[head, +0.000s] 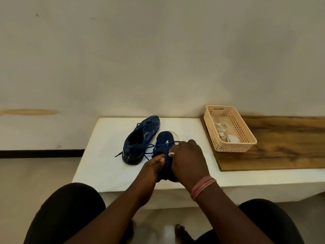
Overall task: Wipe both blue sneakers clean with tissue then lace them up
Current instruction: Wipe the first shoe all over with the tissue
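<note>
1. Navy knit cloth is bunched between both hands at the near sneaker [165, 143], which stands on the white bench top [105, 155] with its pale toe pointing away from the person.
2. Her left hand [153, 169] has thumb and fingers curled on the shoe's near side, pinching the upper by the tongue; I judge this steadies the soft shoe so that it does not fold.
3. Her right hand [189, 159] arches over the throat, fingers closed about the upper where the lace [159, 146] crosses. Whether it pinches the cord itself I cannot tell, since the knuckles hide the fingertips.
4. Thin, dark, round cord runs out loose to the left, its ends trailing on the bench, so the lacing looks to be under way, not finished.
5. Just beside it, a little farther off, lies the other sneaker [140, 140]: the same blue knit with pale streaks, mouth open, laces slack. It seems parked within reach for its turn.
6. Well to the right, a peach plastic basket [246, 136] with perforated walls sits on a wood-grained panel [290, 147]. In it lie crumpled tissues [223, 131], greyish and limp, likely dropped there to keep the work surface free.
7. Pink bands [202, 188] ring the right wrist.
</note>
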